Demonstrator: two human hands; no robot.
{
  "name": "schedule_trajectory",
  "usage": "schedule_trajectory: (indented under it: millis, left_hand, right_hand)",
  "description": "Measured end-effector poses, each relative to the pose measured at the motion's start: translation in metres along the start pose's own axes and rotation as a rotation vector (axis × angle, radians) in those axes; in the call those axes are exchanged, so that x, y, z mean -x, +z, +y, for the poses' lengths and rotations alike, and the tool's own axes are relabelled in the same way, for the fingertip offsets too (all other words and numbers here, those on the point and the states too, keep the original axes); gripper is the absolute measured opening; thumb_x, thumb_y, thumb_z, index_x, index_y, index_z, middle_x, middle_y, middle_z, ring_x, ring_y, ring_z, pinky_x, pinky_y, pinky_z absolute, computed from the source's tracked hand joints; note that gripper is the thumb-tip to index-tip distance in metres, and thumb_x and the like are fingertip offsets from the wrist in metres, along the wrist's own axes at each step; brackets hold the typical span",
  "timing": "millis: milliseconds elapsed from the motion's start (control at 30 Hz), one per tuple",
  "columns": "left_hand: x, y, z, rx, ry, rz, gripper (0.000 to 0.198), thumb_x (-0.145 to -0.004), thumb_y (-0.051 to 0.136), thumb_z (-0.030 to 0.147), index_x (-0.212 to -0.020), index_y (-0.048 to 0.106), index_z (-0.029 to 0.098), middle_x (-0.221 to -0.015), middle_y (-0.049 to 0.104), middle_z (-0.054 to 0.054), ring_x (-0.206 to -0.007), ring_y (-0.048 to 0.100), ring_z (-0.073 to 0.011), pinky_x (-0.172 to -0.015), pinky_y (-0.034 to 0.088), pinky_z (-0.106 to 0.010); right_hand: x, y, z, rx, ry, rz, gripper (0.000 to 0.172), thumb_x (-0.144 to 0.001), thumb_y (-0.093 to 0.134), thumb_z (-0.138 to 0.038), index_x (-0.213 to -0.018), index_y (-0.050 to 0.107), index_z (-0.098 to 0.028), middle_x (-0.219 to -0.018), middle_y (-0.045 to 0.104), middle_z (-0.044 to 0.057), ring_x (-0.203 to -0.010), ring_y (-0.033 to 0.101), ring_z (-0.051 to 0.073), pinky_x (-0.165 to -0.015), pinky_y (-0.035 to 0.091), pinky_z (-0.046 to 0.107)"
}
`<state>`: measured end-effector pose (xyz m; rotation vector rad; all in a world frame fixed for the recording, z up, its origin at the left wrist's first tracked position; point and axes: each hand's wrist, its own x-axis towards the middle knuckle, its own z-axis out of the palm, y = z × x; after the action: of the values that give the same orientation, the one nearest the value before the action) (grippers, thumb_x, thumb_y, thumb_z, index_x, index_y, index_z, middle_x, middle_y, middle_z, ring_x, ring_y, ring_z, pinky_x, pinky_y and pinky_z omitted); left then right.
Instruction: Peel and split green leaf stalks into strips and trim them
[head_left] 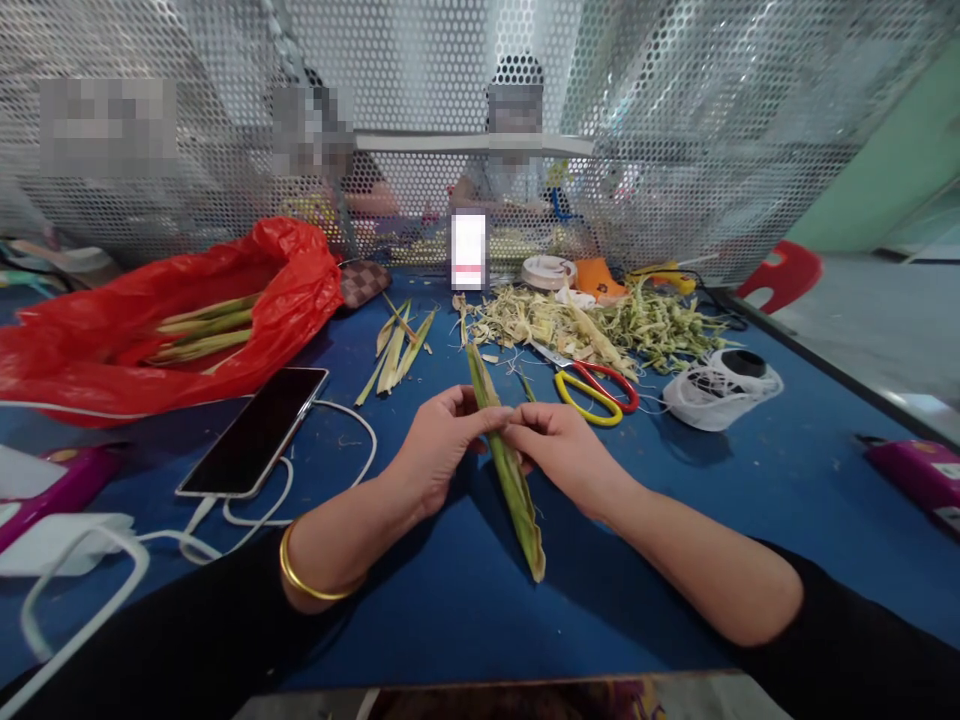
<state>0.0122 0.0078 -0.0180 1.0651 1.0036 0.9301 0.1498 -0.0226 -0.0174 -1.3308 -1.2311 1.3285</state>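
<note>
A long green-and-tan dried leaf point(517, 500) slants over the blue table, its wider end toward me. My left hand point(450, 435) is closed around its middle, thumb on top. Touching the same spot from the right, my right hand point(559, 445) pinches the leaf with thumb and forefinger; the exact fingertip contact is partly hidden. Just beyond my right hand lie scissors point(592, 395) with one red and one yellow handle. Several loose leaf strips point(397, 350) rest past my left hand. Shredded leaf scraps point(570, 325) are heaped behind the scissors.
At left, a red plastic bag point(292, 270) holds more leaves, near a phone point(255, 430) with a white cable. White thread point(720, 390) sits at right, beside a purple tool point(915, 475). A perforated metal screen point(420, 80) stands at the back, with people behind it.
</note>
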Motion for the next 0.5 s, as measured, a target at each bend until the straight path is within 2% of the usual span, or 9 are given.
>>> schedule_trajectory:
  millis: [133,333,500]
  left_hand:
    - [0.0012,0.0009,-0.0002,-0.020,-0.009,0.013,0.022,-0.068,0.073,0.027,-0.080,0.061,0.013,-0.074,0.065,-0.002,-0.065,0.060,-0.0126,-0.059,0.046,-0.024]
    - [0.0004,-0.0001,0.0030,-0.019,0.032,0.058,0.019,-0.068,0.071,0.026,-0.078,0.061,0.013,-0.073,0.065,-0.002,-0.064,0.059,-0.0116,-0.059,0.046,-0.024]
    - [0.0067,0.0048,0.0040,-0.100,0.038,0.082,0.016,-0.065,0.070,0.023,-0.066,0.057,0.014,-0.059,0.058,0.003,-0.054,0.050,-0.0077,-0.049,0.039,-0.019]
  right_hand:
    - [-0.0008,-0.0003,0.0009,-0.004,-0.040,0.041,0.022,-0.072,0.060,-0.027,-0.053,0.052,-0.018,-0.047,0.048,-0.005,-0.045,0.044,0.008,-0.046,0.038,0.021]
    - [-0.0014,-0.0021,-0.0024,-0.103,0.074,0.004,0.018,-0.070,0.062,-0.030,-0.059,0.057,-0.016,-0.050,0.052,-0.004,-0.047,0.047,0.008,-0.050,0.041,0.022]
    - [-0.0041,-0.0064,-0.0027,-0.021,-0.109,0.097,0.024,-0.071,0.067,-0.040,-0.070,0.061,-0.016,-0.061,0.059,-0.001,-0.058,0.052,0.011,-0.057,0.042,0.025]
